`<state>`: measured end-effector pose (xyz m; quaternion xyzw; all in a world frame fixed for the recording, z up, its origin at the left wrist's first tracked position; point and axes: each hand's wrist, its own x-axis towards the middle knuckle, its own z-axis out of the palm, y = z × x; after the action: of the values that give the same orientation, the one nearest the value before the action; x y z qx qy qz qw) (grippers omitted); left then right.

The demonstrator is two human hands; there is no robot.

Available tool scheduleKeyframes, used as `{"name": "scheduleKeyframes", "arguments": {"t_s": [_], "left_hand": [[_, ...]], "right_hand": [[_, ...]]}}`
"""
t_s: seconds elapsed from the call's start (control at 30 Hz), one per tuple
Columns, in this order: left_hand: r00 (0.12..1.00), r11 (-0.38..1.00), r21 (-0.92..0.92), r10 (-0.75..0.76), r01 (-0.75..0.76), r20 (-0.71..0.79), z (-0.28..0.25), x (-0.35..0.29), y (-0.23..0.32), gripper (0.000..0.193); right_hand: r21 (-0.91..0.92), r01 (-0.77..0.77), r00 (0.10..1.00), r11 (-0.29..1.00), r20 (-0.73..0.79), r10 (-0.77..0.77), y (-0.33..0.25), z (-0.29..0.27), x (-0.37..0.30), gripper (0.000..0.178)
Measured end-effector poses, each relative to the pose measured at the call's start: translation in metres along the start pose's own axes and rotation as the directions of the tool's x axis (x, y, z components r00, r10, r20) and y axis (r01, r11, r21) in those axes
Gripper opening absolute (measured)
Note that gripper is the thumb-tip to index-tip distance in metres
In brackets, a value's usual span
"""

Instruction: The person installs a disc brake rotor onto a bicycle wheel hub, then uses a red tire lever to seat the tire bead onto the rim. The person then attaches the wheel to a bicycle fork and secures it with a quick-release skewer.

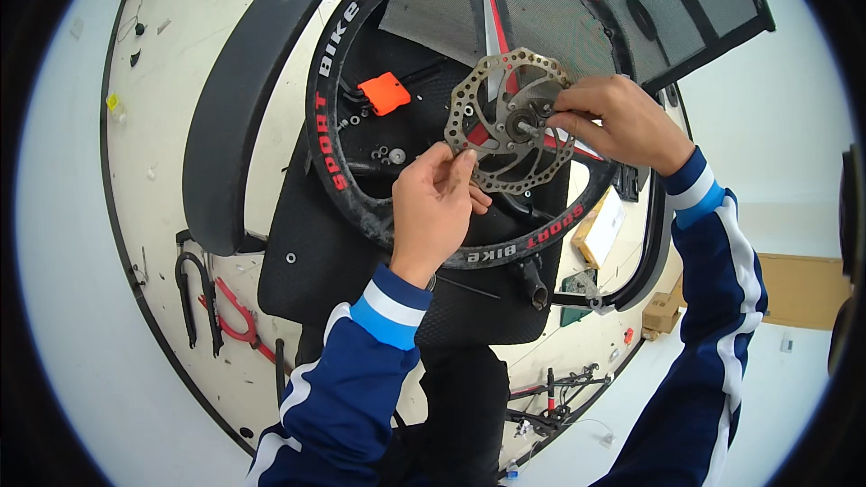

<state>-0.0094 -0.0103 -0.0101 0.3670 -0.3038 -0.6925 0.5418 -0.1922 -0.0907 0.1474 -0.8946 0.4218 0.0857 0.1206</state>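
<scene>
A round silver brake disc (485, 182) with a perforated rim lies over the hub of a black spoked bicycle wheel (336, 153). A metal axle end (528, 129) sticks up through its middle. My left hand (435, 203) pinches the near left rim of the disc between thumb and fingers. On the right side of the hub, my right hand (622, 122) has thumb and forefinger drawn together close to the disc's inner ring. Whatever lies between those fingertips is too small to make out. The wheel rests flat on a black chair seat (298, 284).
An orange tool holder (385, 93) and several loose nuts (395, 156) lie on the seat inside the wheel. A padded armrest (239, 126) rises at left, a mesh backrest (672, 0) beyond. Floor items include a black fork (189, 293), a red fork (242, 325), a bicycle frame (552, 406) and a carton (663, 312).
</scene>
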Motion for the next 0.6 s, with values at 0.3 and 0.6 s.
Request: {"name": "scheduleKeyframes", "arguments": {"t_s": [0.3,0.6], "left_hand": [[1.0,1.0,0.015,0.017,-0.017,-0.001,0.0,0.0,0.0,0.022],[1.0,1.0,-0.01,0.019,-0.019,0.001,0.0,0.0,0.001,0.023]], "right_hand": [[0.016,0.012,1.0,1.0,-0.024,-0.011,0.002,0.001,-0.002,0.021],[0.09,-0.163,0.958,0.982,0.253,0.136,0.008,-0.025,0.022,0.024]]}}
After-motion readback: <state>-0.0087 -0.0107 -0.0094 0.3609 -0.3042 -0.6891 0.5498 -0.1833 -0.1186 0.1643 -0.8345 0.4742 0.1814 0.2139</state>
